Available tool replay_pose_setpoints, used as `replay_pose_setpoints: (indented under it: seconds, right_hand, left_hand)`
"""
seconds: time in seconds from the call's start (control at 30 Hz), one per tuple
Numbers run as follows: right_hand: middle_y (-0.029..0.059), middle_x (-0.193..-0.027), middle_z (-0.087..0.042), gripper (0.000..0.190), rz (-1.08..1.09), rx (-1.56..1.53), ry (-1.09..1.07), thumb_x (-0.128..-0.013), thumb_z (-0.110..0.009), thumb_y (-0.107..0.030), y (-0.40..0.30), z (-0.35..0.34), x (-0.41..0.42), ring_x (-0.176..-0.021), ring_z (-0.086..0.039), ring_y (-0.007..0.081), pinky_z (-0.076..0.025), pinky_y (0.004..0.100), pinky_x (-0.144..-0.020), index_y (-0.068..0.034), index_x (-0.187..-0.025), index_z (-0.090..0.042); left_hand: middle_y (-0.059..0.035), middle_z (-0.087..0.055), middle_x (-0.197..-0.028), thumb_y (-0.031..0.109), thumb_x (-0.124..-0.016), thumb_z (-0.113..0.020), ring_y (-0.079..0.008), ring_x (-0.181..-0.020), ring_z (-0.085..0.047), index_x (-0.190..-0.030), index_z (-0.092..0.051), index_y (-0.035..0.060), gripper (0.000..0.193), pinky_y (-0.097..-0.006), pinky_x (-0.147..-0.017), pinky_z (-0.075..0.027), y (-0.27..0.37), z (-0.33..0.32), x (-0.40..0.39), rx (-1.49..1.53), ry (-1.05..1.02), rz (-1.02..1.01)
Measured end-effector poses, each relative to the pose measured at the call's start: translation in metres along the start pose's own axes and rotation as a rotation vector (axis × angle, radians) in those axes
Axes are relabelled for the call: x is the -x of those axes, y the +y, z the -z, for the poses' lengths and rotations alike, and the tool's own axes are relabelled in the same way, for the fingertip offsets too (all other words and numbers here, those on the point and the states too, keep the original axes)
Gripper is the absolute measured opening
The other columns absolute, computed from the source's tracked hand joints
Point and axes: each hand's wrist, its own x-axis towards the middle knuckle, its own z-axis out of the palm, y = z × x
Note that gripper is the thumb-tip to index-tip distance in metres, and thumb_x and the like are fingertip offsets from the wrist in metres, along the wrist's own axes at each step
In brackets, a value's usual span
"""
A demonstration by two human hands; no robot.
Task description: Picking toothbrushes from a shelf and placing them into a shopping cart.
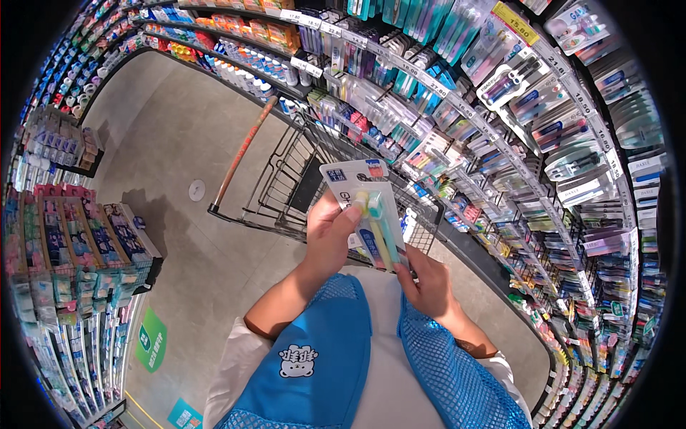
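A blister pack of toothbrushes (pixel 381 230), one yellow and one teal, is held in front of my chest, above the shopping cart. My left hand (pixel 333 228) grips its left side, the thumb lying over the clear plastic near the brush heads. At the lower right corner, my right hand (pixel 429 281) pinches the pack's edge between thumb and fingers. The wire shopping cart (pixel 273 185) stands just beyond my hands, its orange handle (pixel 246 150) pointing up and left. A few packaged items lie in the cart, partly hidden by the pack and my hands.
Long shelves with hanging toothbrush packs (pixel 563 128) and price strips (pixel 463 107) curve along the right. White bottles (pixel 257 64) line a lower shelf at the top. A display rack (pixel 86 230) of small packages stands at the left. Green (pixel 151 340) and teal floor stickers mark the grey floor.
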Motion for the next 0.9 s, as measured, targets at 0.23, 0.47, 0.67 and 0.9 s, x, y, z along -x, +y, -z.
replay_pose_setpoints:
  seconds: [0.23, 0.47, 0.67, 0.9]
  right_hand:
    - [0.0189, -0.083, -0.067, 0.029, -0.056, -0.134, -0.085, -0.089, -0.06, -0.005, -0.01, 0.003, -0.003, -0.071, -0.07, 0.0253, -0.053, 0.0321, -0.061, 0.002, -0.117, -0.056]
    - [0.0171, -0.09, -0.069, 0.03, -0.18, -0.396, -0.169, -0.094, -0.056, -0.011, 0.004, -0.004, 0.004, -0.074, -0.069, 0.021, -0.054, 0.0309, -0.067, 0.003, -0.12, -0.052]
    - [0.0108, -0.092, -0.069, 0.033, -0.254, -0.542, -0.257, -0.095, -0.056, -0.012, 0.01, -0.004, 0.001, -0.075, -0.066, 0.0123, -0.054, 0.0274, -0.066, 0.002, -0.124, -0.049]
    - [0.0094, -0.087, -0.068, 0.034, -0.271, -0.583, -0.264, -0.095, -0.057, -0.014, 0.012, -0.004, 0.004, -0.071, -0.065, 0.011, -0.054, 0.0267, -0.062, 0.002, -0.123, -0.048]
  left_hand:
    - [-0.006, -0.063, -0.111, 0.007, -0.095, -0.049, -0.01, -0.099, -0.059, -0.126, -0.052, 0.0004, 0.033, -0.0273, -0.087, -0.047, 0.003, -0.002, -0.003, -0.015, 0.064, 0.118]
    - [-0.0068, -0.063, -0.111, 0.004, -0.093, -0.05, -0.0108, -0.099, -0.06, -0.128, -0.05, 0.0, 0.035, -0.027, -0.086, -0.048, -0.005, 0.005, -0.002, -0.026, 0.017, 0.219]
    - [-0.0078, -0.064, -0.111, 0.002, -0.093, -0.051, -0.0117, -0.096, -0.062, -0.127, -0.05, -0.0001, 0.034, -0.0268, -0.083, -0.05, -0.004, 0.0, -0.006, -0.052, 0.04, 0.216]
    - [-0.007, -0.063, -0.11, 0.003, -0.094, -0.052, -0.01, -0.093, -0.061, -0.125, -0.052, 0.0014, 0.031, -0.025, -0.079, -0.05, -0.007, 0.001, -0.009, -0.067, 0.009, 0.267]
